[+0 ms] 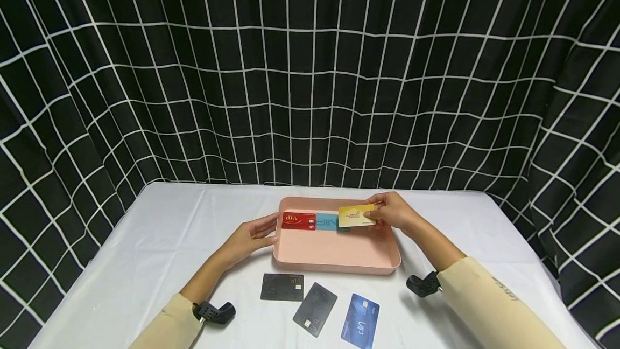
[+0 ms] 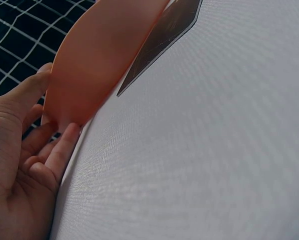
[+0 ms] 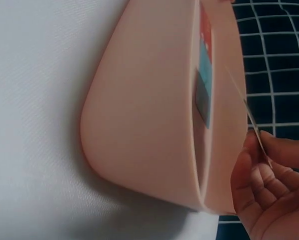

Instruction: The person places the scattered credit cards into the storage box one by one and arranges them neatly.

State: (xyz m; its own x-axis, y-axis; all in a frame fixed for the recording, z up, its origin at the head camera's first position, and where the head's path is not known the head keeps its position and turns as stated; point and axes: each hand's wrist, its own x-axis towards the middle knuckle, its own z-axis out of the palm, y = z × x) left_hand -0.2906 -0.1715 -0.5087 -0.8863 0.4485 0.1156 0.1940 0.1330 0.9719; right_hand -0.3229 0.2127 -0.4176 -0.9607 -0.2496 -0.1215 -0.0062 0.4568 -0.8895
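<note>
A shallow pink tray (image 1: pixel 334 269) sits on the white table with a red VIP card (image 1: pixel 298 221) and a light-blue card (image 1: pixel 327 222) side by side inside. My left hand (image 1: pixel 246 242) holds the tray's left side, thumb and curled fingers against its wall. Between thumb and fingers, my right hand (image 1: pixel 393 210) pinches a yellow card (image 1: pixel 352 216) above the tray's right half. The yellow card overlaps the light-blue card's right end in the head view; from the right wrist it appears edge-on, raised above the tray floor.
In front of the tray lie a black VIP card (image 1: pixel 282 287), a tilted dark-grey card (image 1: pixel 315 309) and a blue VIP card (image 1: pixel 360 321). Behind the white table (image 1: pixel 194 241) hangs a black curtain (image 1: pixel 310 85) with a white grid.
</note>
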